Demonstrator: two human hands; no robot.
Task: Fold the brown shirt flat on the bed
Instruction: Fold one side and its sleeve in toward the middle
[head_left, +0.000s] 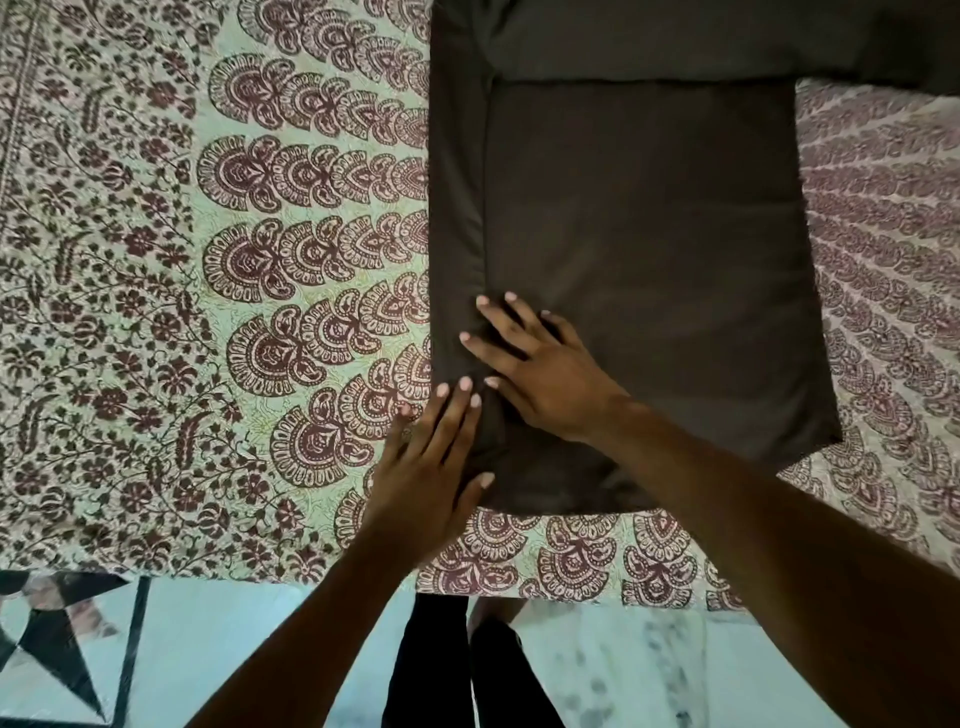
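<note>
The bed's printed sheet (156, 312) fills most of the view, pale green with rows of maroon fan shapes and a band of small flowers toward the left edge. The shirt (649, 234) lies flat on it, right of centre, as a dark brown rectangle whose near edge runs close to the bed's near side. A long narrow strip of the shirt runs down its left side, set off from the main panel by a straight crease. Across the top a horizontal edge marks another layer of brown cloth, which reaches on to the right and out of view. Below the bed lies the floor (597, 670), light tile with a black star pattern at the left. Two dark trouser legs (431, 665) stand on it, just beside the bed. Both bare forearms reach up from the bottom. The right hand (540, 374) lies palm down on the shirt's lower left part, fingers spread and straight, tips at the crease. The left hand (426, 478) lies flat at the shirt's lower left corner, fingers straight and close together, partly on the sheet and partly on the strip, its thumb on the cloth near the corner. The two hands almost touch.
</note>
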